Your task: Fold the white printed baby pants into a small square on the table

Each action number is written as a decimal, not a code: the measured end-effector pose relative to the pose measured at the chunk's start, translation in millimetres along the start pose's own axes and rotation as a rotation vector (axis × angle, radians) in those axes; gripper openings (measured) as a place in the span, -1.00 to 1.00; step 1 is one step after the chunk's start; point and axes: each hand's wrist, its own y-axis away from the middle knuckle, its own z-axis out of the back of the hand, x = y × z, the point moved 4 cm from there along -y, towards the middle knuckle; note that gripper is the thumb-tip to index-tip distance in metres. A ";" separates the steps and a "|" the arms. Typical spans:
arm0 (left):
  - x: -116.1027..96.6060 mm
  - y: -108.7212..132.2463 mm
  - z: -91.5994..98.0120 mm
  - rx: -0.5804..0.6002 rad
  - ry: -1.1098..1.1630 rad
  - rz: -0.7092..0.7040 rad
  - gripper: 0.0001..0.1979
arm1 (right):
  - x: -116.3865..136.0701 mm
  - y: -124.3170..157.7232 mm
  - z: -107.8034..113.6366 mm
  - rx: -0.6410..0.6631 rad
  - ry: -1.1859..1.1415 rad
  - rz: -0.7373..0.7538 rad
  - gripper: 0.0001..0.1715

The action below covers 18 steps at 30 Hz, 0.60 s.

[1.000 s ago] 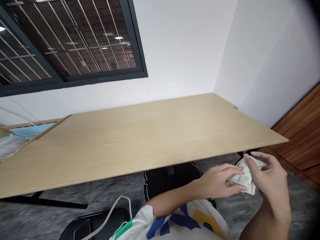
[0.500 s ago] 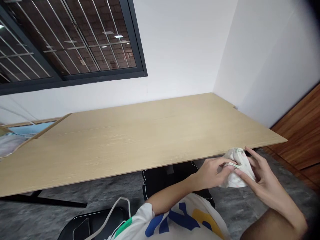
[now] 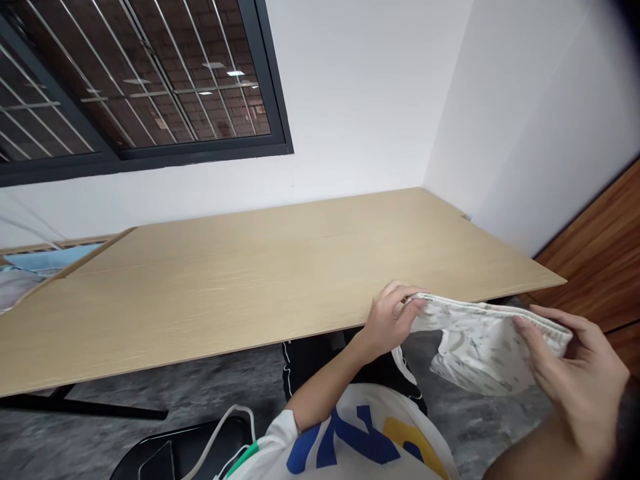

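One wooden surface (image 3: 240,273) lies toward ten o'clock from the left hand (image 3: 387,321), whose grip pinches one end of a patterned white cloth (image 3: 487,350); the cloth hangs spread toward three o'clock, its other end clamped in the right hand (image 3: 583,363).

Single head-worn camera looks forward and down from above wearer's shirt (image 3: 360,443), bottom centre of frame. Left hand (image 3: 393,319) and right hand (image 3: 583,370) close to camera, lower right; table (image 3: 280,267) across middle; wall (image 3: 365,93) beyond, upper centre; window (image 3: 165,73), upper left.
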 end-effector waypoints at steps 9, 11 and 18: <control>2.8 5.9 -0.3 0.075 0.002 -0.032 -0.73 | 4.7 2.0 -12.0 -0.049 -0.116 0.055 -0.58; 3.2 6.7 -0.7 0.086 -0.016 -0.032 -0.72 | 3.0 1.5 -13.2 -0.029 -0.111 0.041 -0.59; 5.1 5.8 2.0 0.076 -0.045 -0.106 -0.77 | -0.8 -1.6 -15.0 -0.068 -0.101 0.104 -0.67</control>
